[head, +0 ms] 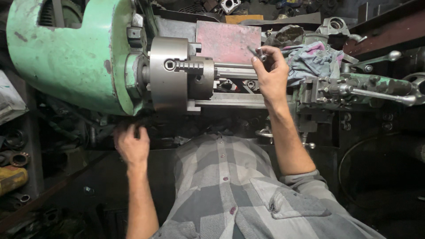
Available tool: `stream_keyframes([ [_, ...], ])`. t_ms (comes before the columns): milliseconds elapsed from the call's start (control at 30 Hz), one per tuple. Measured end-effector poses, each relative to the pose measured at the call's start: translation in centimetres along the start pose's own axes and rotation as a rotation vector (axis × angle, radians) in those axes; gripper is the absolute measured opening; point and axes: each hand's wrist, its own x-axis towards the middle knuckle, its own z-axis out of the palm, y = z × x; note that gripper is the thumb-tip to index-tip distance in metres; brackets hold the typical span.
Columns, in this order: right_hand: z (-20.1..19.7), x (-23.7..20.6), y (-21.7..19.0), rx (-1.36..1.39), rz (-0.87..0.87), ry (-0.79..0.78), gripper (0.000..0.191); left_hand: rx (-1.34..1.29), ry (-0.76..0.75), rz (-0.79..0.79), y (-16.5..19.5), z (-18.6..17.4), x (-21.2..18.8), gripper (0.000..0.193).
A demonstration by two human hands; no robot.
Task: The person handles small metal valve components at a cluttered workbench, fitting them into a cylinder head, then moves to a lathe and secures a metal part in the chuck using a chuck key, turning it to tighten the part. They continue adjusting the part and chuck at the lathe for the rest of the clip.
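Above the lathe bed, R hand [271, 73] raised, wrist bent back, fingertips pinched on small metal part [262, 56], just right of chuck [175, 73]. L hand [131, 144] reaches low under green headstock [71, 57]; fingers curled, grip lost in shadow, can't tell.

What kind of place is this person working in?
Most likely a metalworking shop. A big green lathe with a steel chuck fills the view, a grimy rag lies on it, and metal parts clutter the dark shelves.
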Motion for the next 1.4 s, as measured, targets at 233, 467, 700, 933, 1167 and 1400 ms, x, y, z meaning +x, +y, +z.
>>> stream_keyframes([
  [233, 1.1, -2.7, 0.1, -0.267, 0.016, -0.323, 0.02, 0.092, -0.246, -0.097, -4.8, -1.4, -1.4, 0.099],
  [467, 0.7, -2.2, 0.1, -0.137, 0.042, -0.062, 0.02, -0.068, -0.167, -0.059, -4.8, -0.9, -1.2, 0.09],
  [700, 1.5, -2.9, -0.4, -0.239, -0.064, -0.299, 0.023, -0.119, -0.16, -0.157, -3.7, -1.6, -0.7, 0.085],
  [933, 1.5, -2.8, -0.7, -0.188, 0.038, -0.123, 0.023, -0.063, -0.103, -0.18, -5.4, 1.2, -2.2, 0.085],
  [1167, 0.6, -2.4, 0.0, -0.125, 0.071, -0.116, 0.022, 0.047, -0.09, -0.163, -5.2, 2.8, -3.3, 0.087],
  [1400, -0.4, -2.6, 1.1, -0.112, 0.09, -0.094, 0.021, 0.376, -0.015, -0.039, -2.2, -1.3, -1.3, 0.093],
])
